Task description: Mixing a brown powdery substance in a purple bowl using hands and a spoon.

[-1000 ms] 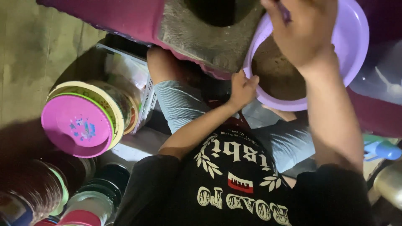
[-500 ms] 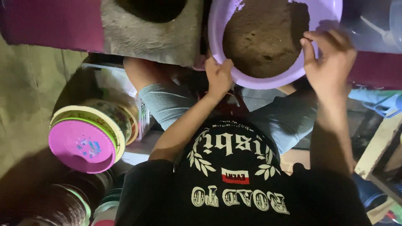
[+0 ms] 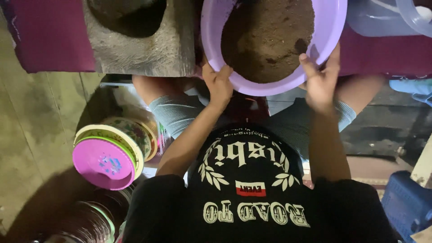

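The top of the lilac plastic basin [image 3: 330, 40] runs out of view, so only its lower curve and the heap of dark, crumbly soil [image 3: 265, 40] inside can be seen, and how full it is further back cannot be told. It sits up high in the middle of the scene, above the person's lap, with both hands on its near rim: the left hand [image 3: 218, 83] has its grip clamped on the lower left edge, thumb over the lip and fingers tucked out of sight beneath, and the right hand [image 3: 320, 78] grasps the lower right edge the same way, thumb inside against the soil. What the basin rests on is hidden behind it. Just to its left stands a rough grey concrete block [image 3: 144, 49] with a dark hollow in it, cut off at the top, its side almost touching the basin, so there is hardly any room on that side. Behind both runs a magenta surface [image 3: 45, 40]. At the upper right a clear plastic container [image 3: 387, 18] is only partly visible and crowds the basin's right rim. Lower left, well apart from the hands, a stack of round patterned tins with a pink lid [image 3: 105, 162] stands on the dull floor [image 3: 27, 135], and a blue crate [image 3: 407, 202] pokes in at the lower right corner.
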